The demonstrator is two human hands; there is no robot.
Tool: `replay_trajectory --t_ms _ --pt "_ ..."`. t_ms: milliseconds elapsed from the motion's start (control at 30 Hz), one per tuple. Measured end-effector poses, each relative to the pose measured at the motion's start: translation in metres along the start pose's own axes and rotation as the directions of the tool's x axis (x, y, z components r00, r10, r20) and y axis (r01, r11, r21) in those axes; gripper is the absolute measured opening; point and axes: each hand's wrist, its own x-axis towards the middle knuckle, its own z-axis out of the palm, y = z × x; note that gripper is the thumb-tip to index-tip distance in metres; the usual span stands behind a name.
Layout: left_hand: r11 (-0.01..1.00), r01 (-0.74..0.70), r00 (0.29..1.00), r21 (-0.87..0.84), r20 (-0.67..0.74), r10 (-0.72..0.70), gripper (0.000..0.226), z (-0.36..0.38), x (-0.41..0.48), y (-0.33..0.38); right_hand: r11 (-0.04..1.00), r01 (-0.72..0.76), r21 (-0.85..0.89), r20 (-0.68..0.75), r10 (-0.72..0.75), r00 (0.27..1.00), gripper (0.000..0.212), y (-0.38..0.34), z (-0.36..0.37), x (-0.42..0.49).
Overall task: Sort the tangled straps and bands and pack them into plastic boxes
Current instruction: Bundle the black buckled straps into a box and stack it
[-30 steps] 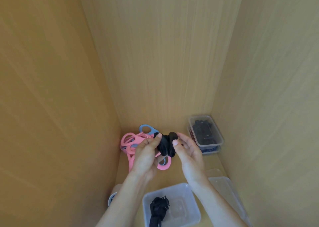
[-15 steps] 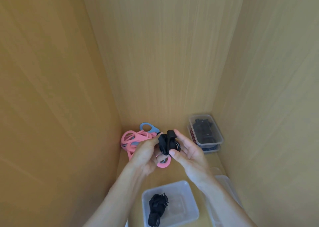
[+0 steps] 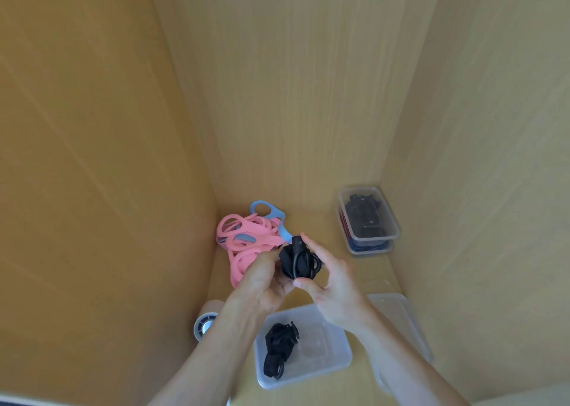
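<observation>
Showing a clear plastic box holding one black strap nearest the viewer, a pink band pile in the far left corner, and between them left hand and right hand, fingers curled, both pinching a folded black bundle.

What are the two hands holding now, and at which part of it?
Both hold one bundled black strap: the left hand grips its left side, the right hand pinches its right side, thumb below, fingers above.
</observation>
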Motion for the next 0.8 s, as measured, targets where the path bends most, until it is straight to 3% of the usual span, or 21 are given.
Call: replay_trajectory --t_ms 233,567,700,800 --pt "0.989 0.047 0.998 0.138 -0.050 -0.040 0.025 -0.018 0.003 -0.018 0.993 -0.051 -0.103 0.065 0.058 0.996 0.087 0.015 0.014 -0.020" --pt "0.923 -0.065 0.996 0.378 -0.025 0.080 0.019 -0.016 0.001 -0.038 0.972 -0.078 -0.222 0.082 0.098 0.992 0.081 0.030 0.016 -0.038" --pt "0.865 -0.168 0.982 0.474 0.158 0.104 0.023 -0.019 -0.007 -0.043 0.982 -0.168 -0.091 0.003 0.169 0.986 0.076 0.035 0.010 -0.038" --pt "0.733 -0.274 0.961 0.623 0.211 0.179 0.048 -0.025 -0.012 -0.052 0.964 -0.259 0.057 -0.015 0.260 0.965 0.075 0.039 0.007 -0.040"
